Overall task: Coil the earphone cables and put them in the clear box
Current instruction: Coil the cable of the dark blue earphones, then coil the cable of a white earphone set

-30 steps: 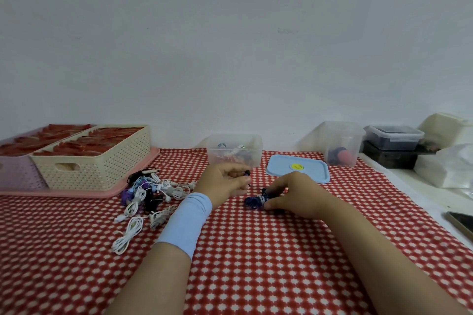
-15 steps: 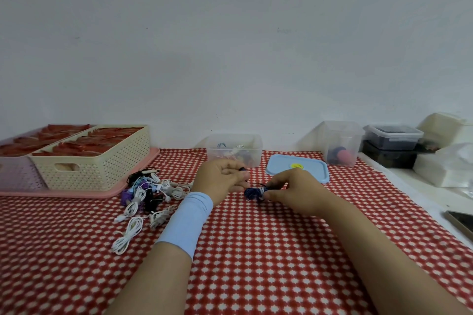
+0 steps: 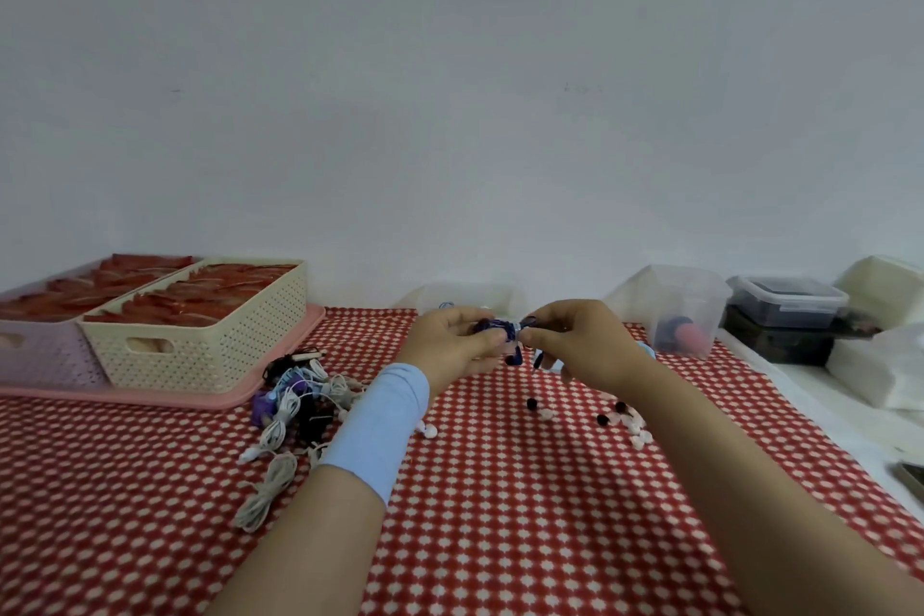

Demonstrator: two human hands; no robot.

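My left hand and my right hand are raised above the red checked table, close together. Between their fingertips they pinch a dark blue coiled earphone cable; a short end hangs below it. The clear box stands behind my hands against the wall, mostly hidden by them. A heap of uncoiled white, purple and black earphones lies on the cloth to the left of my left wrist, with one white bundle nearer me.
A cream perforated basket and a lilac one sit on a pink tray at the left. A clear tub, a dark lidded box and white packets stand at the right. Small dark and pale earbud tips lie under my right hand.
Both hands have lifted the dark blue cable off the cloth and raised it in front of the clear box. The blue lid is now hidden behind my right hand.
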